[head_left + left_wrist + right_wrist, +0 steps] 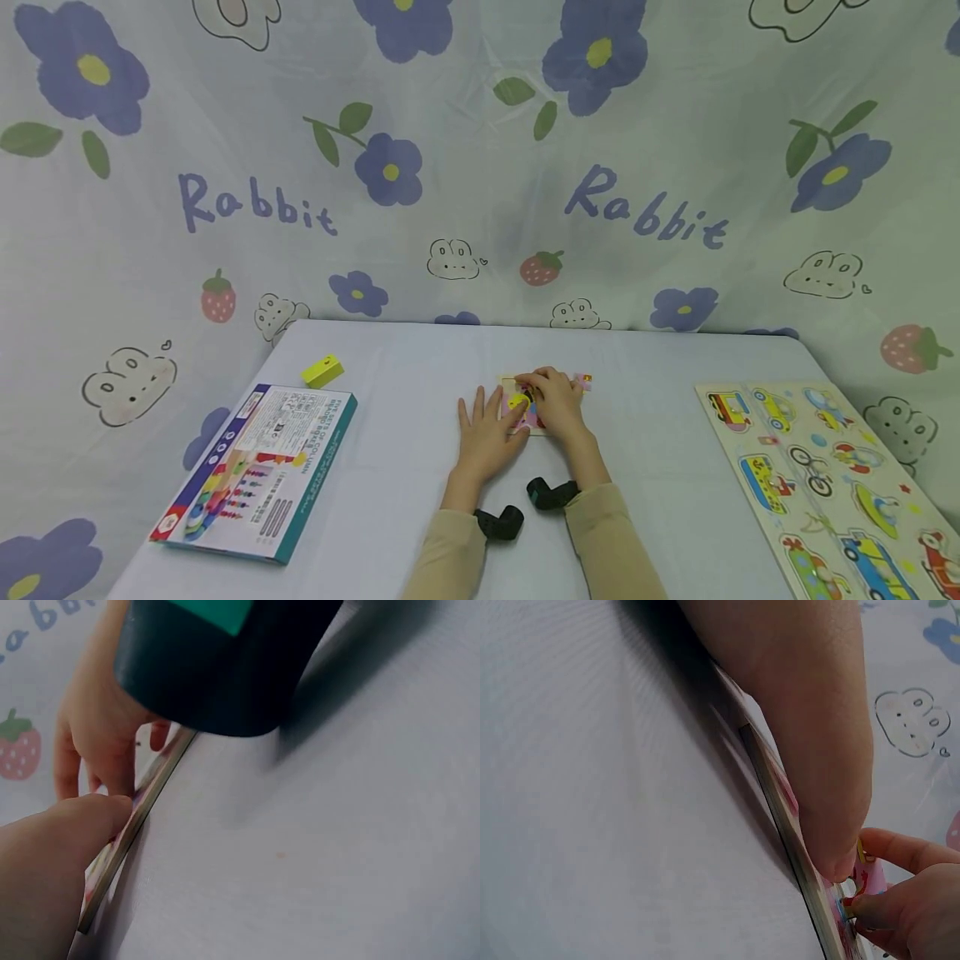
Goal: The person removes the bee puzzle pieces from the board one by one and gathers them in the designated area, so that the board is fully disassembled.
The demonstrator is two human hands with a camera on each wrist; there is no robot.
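A small square picture puzzle board (pixel 509 383) lies on the white table in front of me, mostly covered by both hands. My left hand (pixel 486 437) rests on its left side, fingers spread, with the thumb low on the board. From the right, my right hand (pixel 557 404) reaches over the board. In the right wrist view its thumb and forefinger pinch a pink puzzle piece (pixel 870 876) at the board's surface, beside the left thumb. Another small pink piece (pixel 585 382) shows just past the right hand. The fingers hide most of the picture.
A flat toy box (pixel 262 475) lies at the left, with a yellow block (pixel 322 371) behind it. A large wooden vehicle puzzle (pixel 825 483) lies along the right side. Black cameras (pixel 501 523) sit on both wrists. A printed curtain (pixel 465 167) hangs behind the table.
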